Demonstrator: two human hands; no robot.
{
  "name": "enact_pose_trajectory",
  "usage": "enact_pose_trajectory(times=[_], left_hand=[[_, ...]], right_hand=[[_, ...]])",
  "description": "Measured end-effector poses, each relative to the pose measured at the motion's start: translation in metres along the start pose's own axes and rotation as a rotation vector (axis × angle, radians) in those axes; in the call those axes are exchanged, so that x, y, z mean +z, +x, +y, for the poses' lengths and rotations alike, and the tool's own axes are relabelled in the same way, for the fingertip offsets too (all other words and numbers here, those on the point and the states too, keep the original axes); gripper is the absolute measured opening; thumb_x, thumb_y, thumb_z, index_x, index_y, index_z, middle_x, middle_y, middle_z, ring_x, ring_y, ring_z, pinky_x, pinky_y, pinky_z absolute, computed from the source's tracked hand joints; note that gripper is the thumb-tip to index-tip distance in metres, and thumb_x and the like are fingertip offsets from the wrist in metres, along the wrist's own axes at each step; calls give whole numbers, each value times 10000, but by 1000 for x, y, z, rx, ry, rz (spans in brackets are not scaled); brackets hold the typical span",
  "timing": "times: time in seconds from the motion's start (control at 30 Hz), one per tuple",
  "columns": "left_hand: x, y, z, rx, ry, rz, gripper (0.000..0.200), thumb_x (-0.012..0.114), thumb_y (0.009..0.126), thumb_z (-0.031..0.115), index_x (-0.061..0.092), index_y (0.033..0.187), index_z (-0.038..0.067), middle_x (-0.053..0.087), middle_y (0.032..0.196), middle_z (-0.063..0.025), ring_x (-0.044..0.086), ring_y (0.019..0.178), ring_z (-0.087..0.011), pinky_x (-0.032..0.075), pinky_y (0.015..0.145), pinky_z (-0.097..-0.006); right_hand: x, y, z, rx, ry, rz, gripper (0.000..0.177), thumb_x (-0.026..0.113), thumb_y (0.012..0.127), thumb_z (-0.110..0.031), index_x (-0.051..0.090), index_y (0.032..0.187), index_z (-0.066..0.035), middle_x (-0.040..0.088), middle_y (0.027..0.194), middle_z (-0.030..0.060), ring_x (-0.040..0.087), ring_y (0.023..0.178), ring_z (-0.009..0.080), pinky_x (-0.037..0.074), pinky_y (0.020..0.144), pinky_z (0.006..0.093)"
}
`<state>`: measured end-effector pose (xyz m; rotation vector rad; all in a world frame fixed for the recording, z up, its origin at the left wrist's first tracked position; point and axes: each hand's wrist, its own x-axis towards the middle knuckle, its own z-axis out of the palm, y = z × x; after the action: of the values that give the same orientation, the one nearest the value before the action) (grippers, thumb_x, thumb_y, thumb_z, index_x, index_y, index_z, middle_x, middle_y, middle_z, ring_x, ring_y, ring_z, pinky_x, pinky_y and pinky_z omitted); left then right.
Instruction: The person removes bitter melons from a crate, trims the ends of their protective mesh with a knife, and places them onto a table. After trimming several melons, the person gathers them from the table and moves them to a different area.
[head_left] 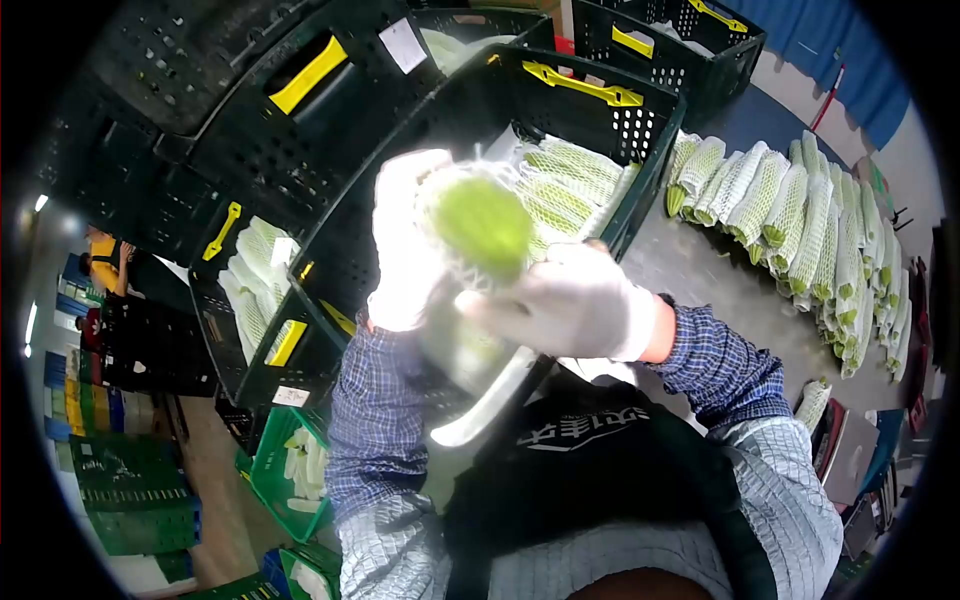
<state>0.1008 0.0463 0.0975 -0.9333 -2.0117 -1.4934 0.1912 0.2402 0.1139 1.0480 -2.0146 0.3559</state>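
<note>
Both my hands wear white gloves, and glare and motion smear them. A long green vegetable in a white foam net points its blunt end up at the camera; its exact kind does not show. My left hand is closed around the net from the left. From the right, my right hand grips the same vegetable with bent fingers near its lower side. Just behind them stands a black crate with yellow handles. Netted green vegetables lie inside it, partly hidden by my hands.
Many netted vegetables lie in a row on the grey table at right. More black crates stand behind and at left. Green baskets sit low at left. Another person is far left.
</note>
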Motion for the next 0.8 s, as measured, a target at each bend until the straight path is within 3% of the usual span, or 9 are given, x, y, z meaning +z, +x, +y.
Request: enact_pose_trajectory(times=[0.03, 0.13, 0.2, 0.23, 0.33, 0.5, 0.63, 0.67, 0.8], left_hand=[[0, 3, 4, -119, -238, -50, 612, 810, 776, 200, 531, 1294, 30, 587, 1270, -148, 604, 1128, -243, 504, 982, -366], [0, 10, 20, -356, -598, -75, 587, 758, 824, 89, 476, 1331, 0, 606, 1277, -136, 631, 1136, -241, 511, 1013, -418], [-7, 8, 21, -647, -764, 100, 571, 744, 791, 6, 497, 1306, -11, 623, 1203, -156, 648, 1074, -280, 509, 1009, -429], [-7, 8, 9, -569, -915, 196, 474, 651, 848, -20, 484, 1289, -75, 635, 1144, -190, 667, 1038, -321, 534, 994, -492], [-19, 10, 1, -738, -1548, 351, 424, 702, 883, 116, 536, 1229, -64, 636, 1140, -207, 614, 1118, -328, 454, 1083, -503], [-19, 11, 5, -909, -1718, 515, 446, 629, 934, 348, 563, 1167, -27, 604, 1157, -195, 566, 1103, -312, 450, 1039, -460], [-15, 4, -7, -914, -1859, 373, 306, 677, 900, 283, 637, 1045, 17, 660, 1104, -158, 601, 1125, -332, 480, 1031, -507], [-9, 4, -7, -846, -1551, 470, 339, 673, 912, 299, 624, 1094, 17, 653, 1128, -159, 595, 1133, -329, 474, 1039, -511], [-14, -3, -16, -840, -1531, 303, 461, 585, 970, 405, 564, 1222, 19, 619, 1219, -175, 580, 1166, -341, 470, 1045, -505]], right_hand=[[-21, 3, 1, 30, 30, -108, 247, 698, 854, -201, 722, 1097, -162, 664, 718, 23, 607, 547, 187, 560, 625, 258], [-28, 7, 34, 196, 253, 263, 285, 665, 878, -130, 694, 1160, -96, 680, 848, 48, 600, 624, 130, 495, 587, 242], [-44, 19, 41, 516, 398, 474, 296, 608, 923, -53, 664, 1214, -52, 691, 976, 27, 573, 698, 65, 453, 603, 220], [-48, 16, 44, 744, 567, 532, 305, 577, 945, -19, 648, 1241, -32, 689, 1044, 13, 551, 740, 33, 439, 624, 207], [-44, 8, 58, 800, 445, 420, 323, 618, 909, 16, 658, 1220, -61, 577, 764, -34, 528, 687, 29, 456, 633, 199], [-8, -5, 52, 451, 85, 285, 407, 681, 827, -14, 685, 1220, -117, 669, 807, 78, 602, 603, 205, 500, 589, 278], [9, -6, 51, 221, -81, 179, 644, 717, 683, -101, 623, 1320, -97, 534, 656, 11, 553, 565, 161, 453, 532, 294], [17, -7, 52, 183, -109, 196, 643, 702, 684, -114, 621, 1322, -92, 514, 651, 5, 541, 561, 153, 439, 523, 289], [29, 5, 55, 171, -286, 211, 644, 665, 697, -149, 611, 1336, -93, 459, 636, -7, 506, 551, 137, 415, 526, 282]])
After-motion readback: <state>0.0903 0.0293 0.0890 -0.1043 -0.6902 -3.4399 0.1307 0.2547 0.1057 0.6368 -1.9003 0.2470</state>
